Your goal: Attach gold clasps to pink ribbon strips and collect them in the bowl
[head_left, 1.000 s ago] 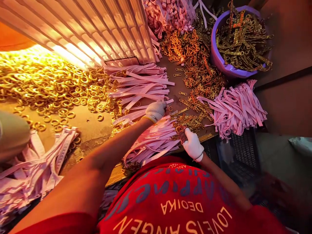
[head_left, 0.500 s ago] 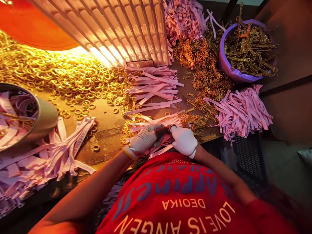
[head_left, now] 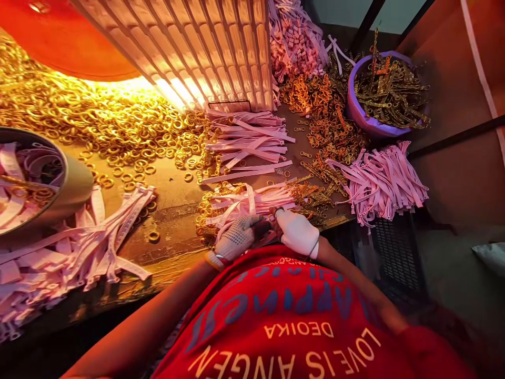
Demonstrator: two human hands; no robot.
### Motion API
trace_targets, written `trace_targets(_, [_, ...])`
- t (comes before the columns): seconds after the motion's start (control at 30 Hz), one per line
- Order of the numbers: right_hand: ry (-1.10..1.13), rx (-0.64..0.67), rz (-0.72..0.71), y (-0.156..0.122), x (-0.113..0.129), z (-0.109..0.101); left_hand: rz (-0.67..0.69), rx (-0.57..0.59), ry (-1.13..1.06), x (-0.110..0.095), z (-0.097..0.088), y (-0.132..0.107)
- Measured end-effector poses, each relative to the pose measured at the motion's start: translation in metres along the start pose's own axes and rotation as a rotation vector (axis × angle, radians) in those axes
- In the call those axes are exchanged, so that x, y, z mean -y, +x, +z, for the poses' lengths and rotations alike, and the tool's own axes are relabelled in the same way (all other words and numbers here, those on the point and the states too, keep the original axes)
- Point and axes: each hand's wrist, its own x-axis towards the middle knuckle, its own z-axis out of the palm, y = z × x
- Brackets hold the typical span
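Though barely apart, left hand (head_left: 238,238) and right hand (head_left: 296,232) against pink strips (head_left: 258,200).

Worn brown wooden workbench (head_left: 169,221), lit warm yellow from the upper left under an orange lamp shade (head_left: 67,47). Pale ribbed panel (head_left: 189,47) across the back. Black slotted crate (head_left: 394,252) beside the bench at right, grey floor (head_left: 453,273) past it. Brown wall (head_left: 465,179) on the right with a dark bar (head_left: 453,138) across it.

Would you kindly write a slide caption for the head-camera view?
Gloved left hand and right hand meet over pink straps, amid gold rings and a purple bowl of clasps.
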Motion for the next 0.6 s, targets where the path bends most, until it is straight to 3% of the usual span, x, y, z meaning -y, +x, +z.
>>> trace_targets(0.17, [0.08,0.062,0.086,-0.003,-0.002,-0.004,0.002,-0.014,-0.035,-0.011,0.005,-0.012])
trace_targets(0.33, [0.009,0.075,0.022,-0.005,0.003,0.01,0.161,-0.056,0.085,0.009,0.008,-0.008])
trace_targets(0.47, [-0.037,0.096,-0.026,-0.012,0.004,0.024,0.207,0.001,0.157,0.023,0.012,-0.002])
trace_targets(0.6, [-0.045,0.046,-0.03,-0.015,0.001,0.031,0.214,0.076,0.277,0.018,0.013,0.003])
